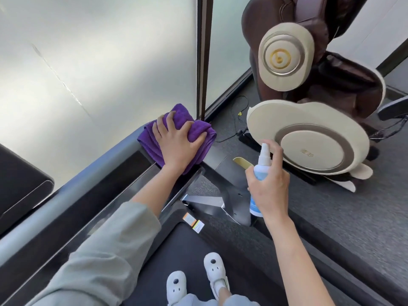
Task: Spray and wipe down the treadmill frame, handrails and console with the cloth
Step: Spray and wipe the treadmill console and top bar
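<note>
From the head camera, the treadmill console [72, 219] runs as a dark slab with a grey outer edge from the lower left up toward the middle of the frame. At the far end of the console lies a folded purple cloth [176, 131], bunched over the corner. The left hand [176, 146] lies on top of the cloth, palm down, with the fingers spread and slightly bent over the folds, pressing it against the console rather than closing around it. A grey-green sleeve [106, 250] covers that forearm up to just short of the wrist.

To the right of the console, held in the air above the dark upright of the treadmill frame [220, 175], is a white and blue spray bottle [260, 168]. The right hand [269, 184] grips its body, fingers wrapped round it, with the index finger raised to the nozzle at the top.

Below the console, two white clogs [198, 277] stand on the black treadmill belt [181, 246]. Beyond the console to the right, on grey carpet, stands a brown and cream massage chair [309, 102]; frosted glass panels [99, 58] rise behind the console.
</note>
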